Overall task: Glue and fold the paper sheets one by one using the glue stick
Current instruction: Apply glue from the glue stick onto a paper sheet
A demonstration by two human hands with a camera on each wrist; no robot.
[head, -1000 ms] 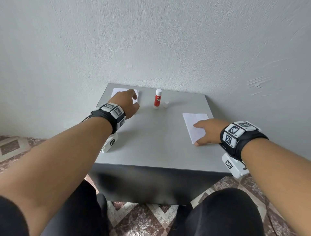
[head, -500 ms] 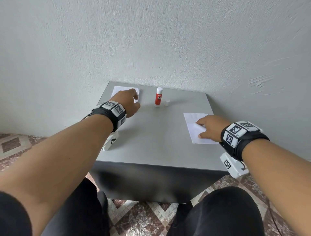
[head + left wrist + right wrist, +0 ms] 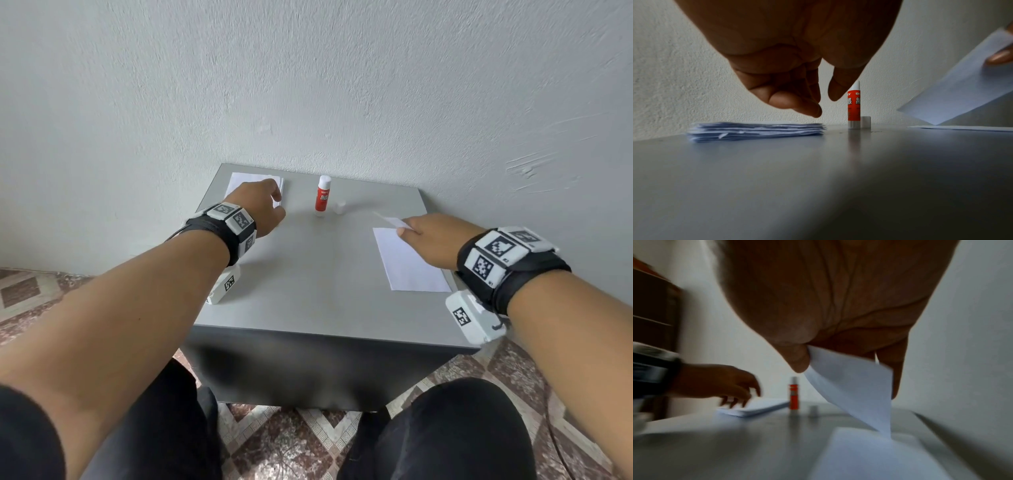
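A stack of white paper sheets (image 3: 239, 181) (image 3: 756, 130) lies at the table's far left corner. My left hand (image 3: 276, 202) (image 3: 824, 105) hovers just above its right edge, fingers loosely curled and holding nothing. The red glue stick (image 3: 323, 198) (image 3: 854, 105) stands upright and uncapped at the back centre, with its white cap (image 3: 339, 208) (image 3: 865, 121) beside it. My right hand (image 3: 403, 229) (image 3: 807, 357) pinches the far edge of a white sheet (image 3: 851, 386) (image 3: 962, 91) and lifts it. Its lower corner touches the flat sheet (image 3: 411, 265) (image 3: 869, 451) below.
The grey table (image 3: 308, 274) stands against a white wall (image 3: 308, 85); its middle and front are bare. Patterned floor tiles (image 3: 27, 287) lie on both sides. My knees sit just below the front edge.
My right hand was pressing flat on the sheet at the right; it has since pinched a sheet's far edge and raised it. The left hand has stayed over the stack.
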